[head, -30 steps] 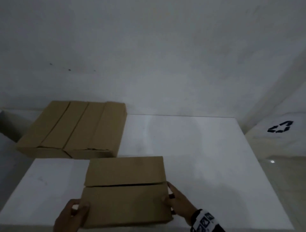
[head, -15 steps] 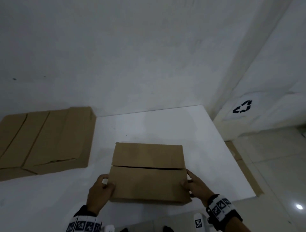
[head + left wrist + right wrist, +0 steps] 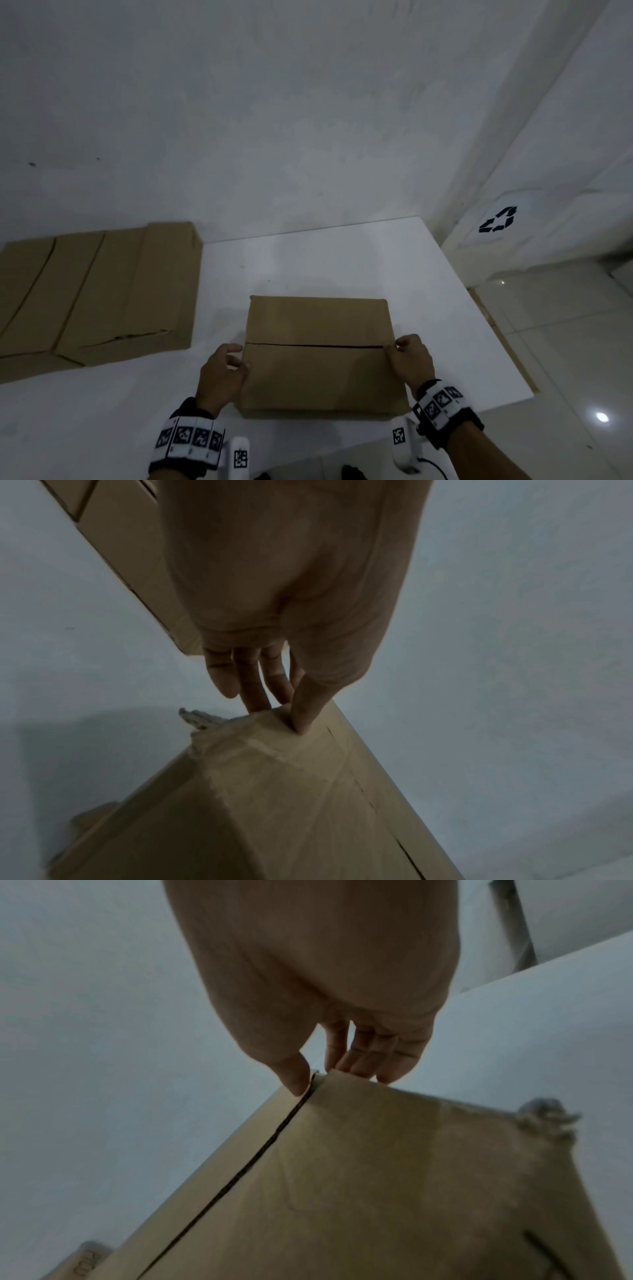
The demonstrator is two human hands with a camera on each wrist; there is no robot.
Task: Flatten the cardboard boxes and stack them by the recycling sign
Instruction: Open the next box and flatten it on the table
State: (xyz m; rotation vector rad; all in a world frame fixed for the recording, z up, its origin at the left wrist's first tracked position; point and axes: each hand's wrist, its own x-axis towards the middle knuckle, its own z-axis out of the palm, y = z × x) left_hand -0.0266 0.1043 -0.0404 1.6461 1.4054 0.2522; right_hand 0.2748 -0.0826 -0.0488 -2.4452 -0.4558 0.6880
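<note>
On the white table (image 3: 342, 260), near its front edge: a closed cardboard box (image 3: 322, 373), top flaps meeting at a dark seam. Left hand (image 3: 222, 373) grips the box's left edge, thumb on top, fingers curled down the side. Right hand (image 3: 409, 359) pinches the right edge at the seam's end, thumb on top. Larger flat cardboard (image 3: 99, 294) lies well apart to the left. Recycling sign (image 3: 498, 220) on the wall, far right.
</note>
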